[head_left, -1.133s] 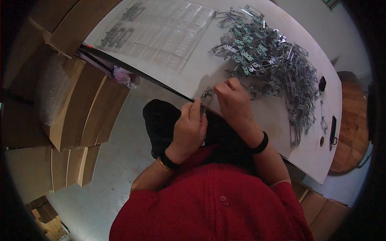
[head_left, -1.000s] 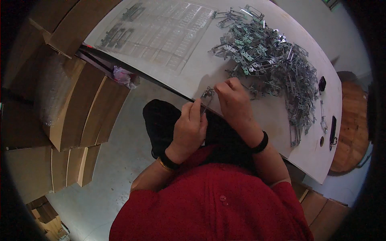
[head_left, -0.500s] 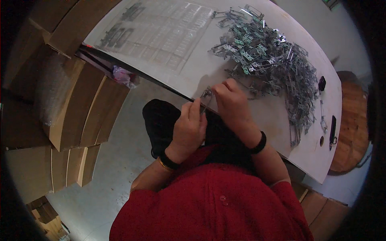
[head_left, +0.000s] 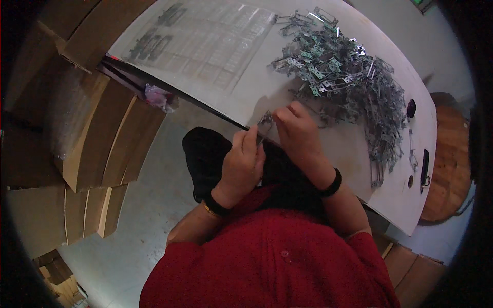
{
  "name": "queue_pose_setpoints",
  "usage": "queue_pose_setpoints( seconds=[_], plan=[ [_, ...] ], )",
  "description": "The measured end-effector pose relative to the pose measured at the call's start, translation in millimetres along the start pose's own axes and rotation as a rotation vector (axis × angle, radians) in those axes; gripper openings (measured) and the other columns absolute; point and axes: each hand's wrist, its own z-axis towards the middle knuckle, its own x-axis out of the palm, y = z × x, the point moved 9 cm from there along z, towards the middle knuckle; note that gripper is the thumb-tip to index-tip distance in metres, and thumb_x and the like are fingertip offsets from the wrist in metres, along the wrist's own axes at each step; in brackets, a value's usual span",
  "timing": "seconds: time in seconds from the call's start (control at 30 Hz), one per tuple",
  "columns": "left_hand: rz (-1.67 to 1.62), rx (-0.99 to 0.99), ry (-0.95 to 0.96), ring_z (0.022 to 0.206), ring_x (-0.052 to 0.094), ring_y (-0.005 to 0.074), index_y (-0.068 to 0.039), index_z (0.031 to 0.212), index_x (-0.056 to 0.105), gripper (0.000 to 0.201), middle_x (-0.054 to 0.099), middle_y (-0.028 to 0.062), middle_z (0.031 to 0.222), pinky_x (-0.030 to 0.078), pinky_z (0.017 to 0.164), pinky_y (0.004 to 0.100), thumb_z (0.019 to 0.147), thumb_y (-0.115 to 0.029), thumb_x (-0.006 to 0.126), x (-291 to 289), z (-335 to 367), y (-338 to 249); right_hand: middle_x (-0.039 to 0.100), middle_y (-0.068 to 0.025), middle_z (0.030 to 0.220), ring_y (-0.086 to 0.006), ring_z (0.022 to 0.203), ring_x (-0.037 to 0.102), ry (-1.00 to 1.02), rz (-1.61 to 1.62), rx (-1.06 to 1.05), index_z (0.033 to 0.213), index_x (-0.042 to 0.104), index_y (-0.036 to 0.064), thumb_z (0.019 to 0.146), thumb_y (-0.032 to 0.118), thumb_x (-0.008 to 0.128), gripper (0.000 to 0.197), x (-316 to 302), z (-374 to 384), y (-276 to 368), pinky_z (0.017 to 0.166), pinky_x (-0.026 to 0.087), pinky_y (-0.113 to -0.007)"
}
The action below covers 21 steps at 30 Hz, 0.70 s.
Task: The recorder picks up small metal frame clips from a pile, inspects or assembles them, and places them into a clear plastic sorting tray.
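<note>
My left hand (head_left: 243,160) is closed on a small metal bracket (head_left: 265,120), whose thin frame sticks up past the fingertips at the table's near edge. Beside it, my right hand (head_left: 297,131) is closed, thumb and fingers pinched at the bracket's right side. Whatever lies between the right fingertips is too small to make out. Beyond the right hand, a large heap of similar metal brackets (head_left: 328,66) spreads over the white table (head_left: 344,159).
A clear plastic tray (head_left: 205,46) with rows of slots lies at the table's far left, a few dark parts in it. Cardboard boxes (head_left: 97,138) stand on the left. A round wooden stool (head_left: 447,159) is at the right. Small black objects (head_left: 411,107) lie near the right edge.
The bracket's upper end has turned slightly between my hands. My right hand has shifted a little to the right; the left hand stays nearly in place.
</note>
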Motion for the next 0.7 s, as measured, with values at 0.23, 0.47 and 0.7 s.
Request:
queue_pose_setpoints(
  seconds=[0.23,0.47,0.7],
  plan=[
    [-0.001,-0.027,0.002,0.103,0.064,0.0435,0.007,0.136,0.052,0.052,0.06,0.0273,0.116,0.057,0.084,0.0456,0.088,-0.003,0.071,-1,0,1,0.059,-0.0175,0.088,-0.0398,0.082,0.063,-0.057,0.111,0.009,0.095,0.064,0.0038,0.091,0.001,0.068,0.006,-12,5,3,0.068,0.051,-0.046],
    [0.009,-0.013,-0.004,0.102,0.064,0.0437,0.007,0.136,0.052,0.053,0.059,0.0272,0.117,0.057,0.084,0.0461,0.088,-0.003,0.071,0,1,0,0.059,-0.0181,0.089,-0.0418,0.081,0.062,-0.047,0.091,0.022,0.094,0.063,0.0039,0.092,0.004,0.067,0.004,-6,3,-7,0.068,0.05,-0.048],
    [0.005,-0.026,0.015,0.103,0.064,0.0438,0.007,0.138,0.051,0.055,0.059,0.0276,0.118,0.057,0.084,0.0464,0.087,-0.002,0.07,0,1,0,0.059,-0.0184,0.09,-0.0422,0.081,0.063,-0.014,0.08,0.082,0.095,0.064,0.0043,0.093,0.008,0.068,0.005,0,3,-8,0.069,0.051,-0.049]
  ],
)
